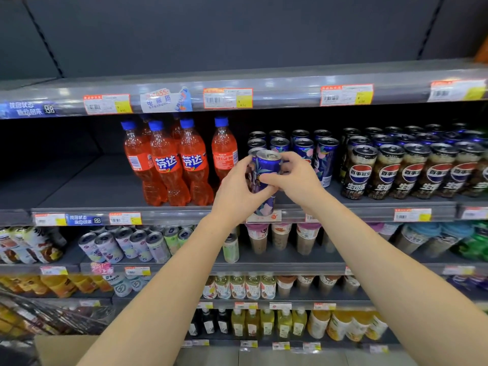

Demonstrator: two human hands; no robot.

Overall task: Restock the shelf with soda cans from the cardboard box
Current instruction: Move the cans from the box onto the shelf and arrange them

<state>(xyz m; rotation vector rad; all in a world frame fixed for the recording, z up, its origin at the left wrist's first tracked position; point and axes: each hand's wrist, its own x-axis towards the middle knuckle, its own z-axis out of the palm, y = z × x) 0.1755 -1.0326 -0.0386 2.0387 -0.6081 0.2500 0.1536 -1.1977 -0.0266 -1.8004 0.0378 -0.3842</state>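
Both hands hold one blue soda can (pixel 264 178) at the front edge of the shelf (pixel 369 204). The can is upright with a slight tilt, top end up, pull tab visible. Its base sits just at or above the shelf lip; contact with the shelf cannot be told.

Left hand (pixel 235 191): wraps the can from the left, fingers curled around the lower body, thumb up along the can's side. Right hand (pixel 293 178): grips from the right, thumb pressed across the front of the can, fingers closed around the far side near the rim. Fingers of both hands are pressed onto the can, not spread.

Relative to the held can: a block of matching blue cans (pixel 301 146) stands just behind and to the right, in rows running to the back of the shelf. Orange soda bottles (pixel 171 165) with blue caps stand to the left. Dark cola cans (pixel 412 170) stand farther right on the same shelf. A corner of the cardboard box (pixel 63 348) shows far below and left, at the bottom of the view.
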